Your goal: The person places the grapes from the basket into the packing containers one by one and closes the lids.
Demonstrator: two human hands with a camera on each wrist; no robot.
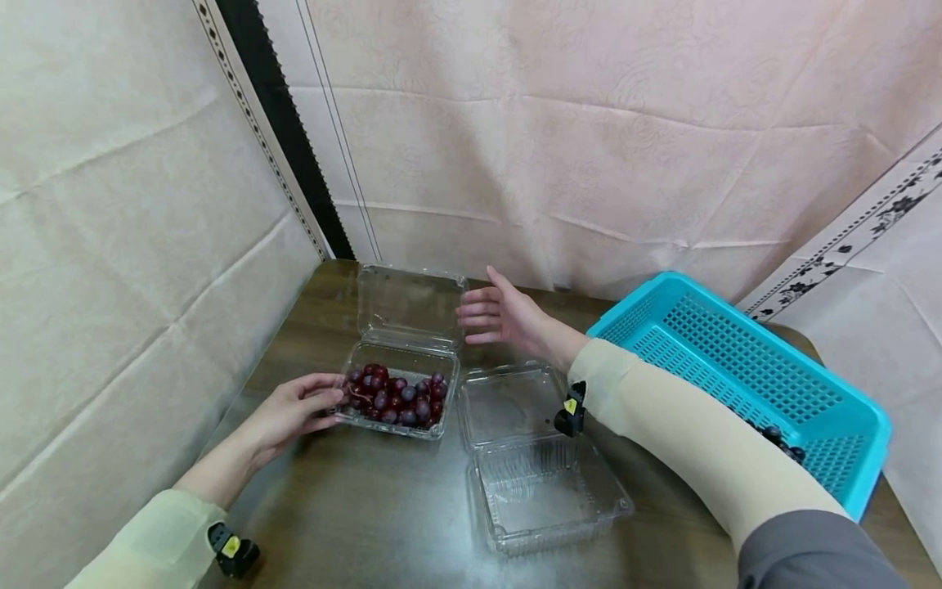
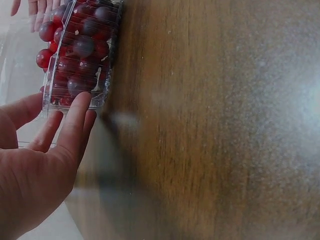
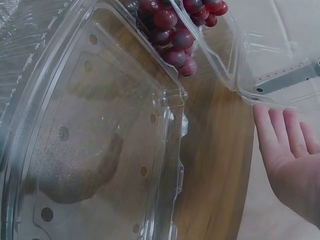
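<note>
A clear plastic clamshell box (image 1: 450, 401) holds a bunch of dark red grapes (image 1: 397, 397); its lid (image 1: 412, 307) stands raised at the back. My left hand (image 1: 294, 413) is at the box's left side, its extended fingertips against the wall, as the left wrist view (image 2: 45, 167) also shows. My right hand (image 1: 508, 315) is beside the lid's right edge, palm facing it. In the right wrist view its straight fingertips (image 3: 257, 110) meet the lid's edge. Whether they press on it I cannot tell.
A second clear clamshell box (image 1: 552, 491) lies unfolded to the right, its lid (image 1: 515, 405) under my right forearm. A turquoise perforated basket (image 1: 780, 352) with dark grapes (image 1: 776, 438) stands farther right. Pale cloth (image 1: 589, 147) walls surround the wooden table (image 1: 353, 507).
</note>
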